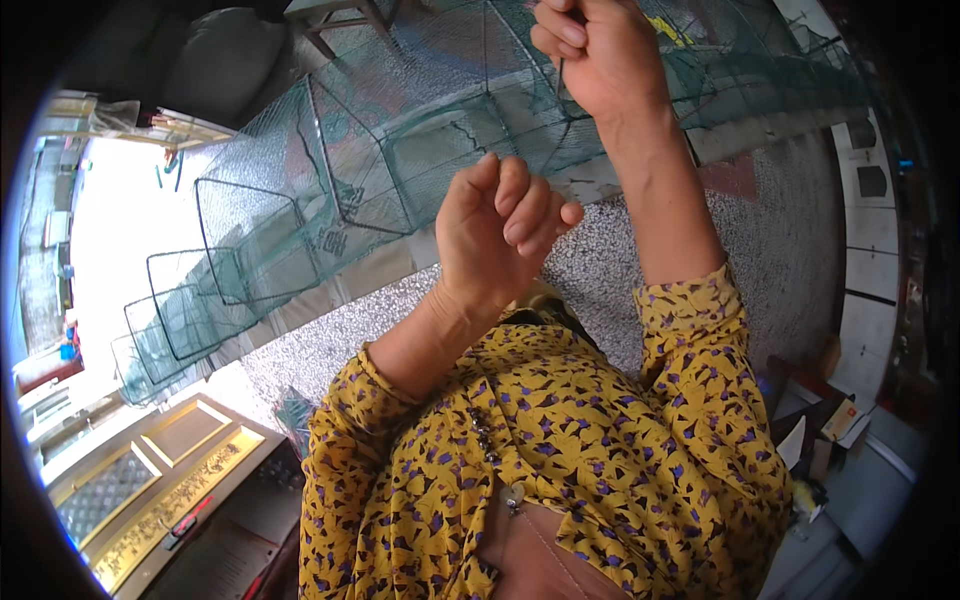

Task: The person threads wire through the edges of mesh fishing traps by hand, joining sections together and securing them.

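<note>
A long green mesh net trap (pixel 420 140) with several dark wire frames stretches across the floor in front of me, from lower left to upper right. My left hand (pixel 500 220) is raised before its near edge, fingers curled in; whatever they hold, if anything, is too small to see. Higher and to the right, my right hand (pixel 610 55) is closed above the mesh, cut off by the upper edge of the view. A thin dark line shows just below its fingers, and I cannot tell whether it is held or part of the net.
Speckled flooring (pixel 600 260) lies between me and the net. A wooden stool (pixel 335 20) stands beyond it. At lower left is a gold-trimmed panelled door (pixel 160 470), near a bright doorway (pixel 120 230). Boxes and papers (pixel 840 420) sit at right, below white cabinets (pixel 870 240).
</note>
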The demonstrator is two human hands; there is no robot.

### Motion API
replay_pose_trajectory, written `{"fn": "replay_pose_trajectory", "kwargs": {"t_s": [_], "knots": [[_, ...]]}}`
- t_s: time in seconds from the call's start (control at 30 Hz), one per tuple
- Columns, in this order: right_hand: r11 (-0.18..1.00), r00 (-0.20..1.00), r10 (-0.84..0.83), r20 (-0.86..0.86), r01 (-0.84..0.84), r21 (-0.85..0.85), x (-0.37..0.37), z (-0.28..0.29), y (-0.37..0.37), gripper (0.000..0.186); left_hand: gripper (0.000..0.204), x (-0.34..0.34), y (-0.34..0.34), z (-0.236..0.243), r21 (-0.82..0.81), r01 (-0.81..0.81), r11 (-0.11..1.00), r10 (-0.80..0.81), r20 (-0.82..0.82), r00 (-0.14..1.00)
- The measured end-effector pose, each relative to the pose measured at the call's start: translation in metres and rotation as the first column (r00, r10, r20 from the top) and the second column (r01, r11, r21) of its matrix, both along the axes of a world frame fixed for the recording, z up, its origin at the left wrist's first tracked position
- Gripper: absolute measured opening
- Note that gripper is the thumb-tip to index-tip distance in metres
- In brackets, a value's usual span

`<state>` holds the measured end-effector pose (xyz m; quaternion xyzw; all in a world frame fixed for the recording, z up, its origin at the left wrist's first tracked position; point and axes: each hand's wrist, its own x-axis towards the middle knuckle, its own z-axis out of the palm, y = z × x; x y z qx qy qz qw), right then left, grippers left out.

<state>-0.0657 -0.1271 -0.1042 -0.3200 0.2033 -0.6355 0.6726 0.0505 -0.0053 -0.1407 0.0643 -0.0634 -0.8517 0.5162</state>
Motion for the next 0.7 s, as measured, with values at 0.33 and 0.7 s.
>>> {"fn": "replay_pose_trajectory", "kwargs": {"t_s": [0.33,0.7], "knots": [[0.986,0.987,0.162,0.002,-0.162,-0.023,0.069,-0.018,-0.026,0.014,0.039,0.030,0.017,-0.004,-0.016,-0.133,0.991,0.133,0.005,0.991],[0.987,0.991,0.061,-0.115,-0.043,0.157,0.077,-0.052,-0.045,0.022,0.038,0.020,0.034,-0.002,-0.127,-0.194,0.973,0.201,0.049,0.978]]}}
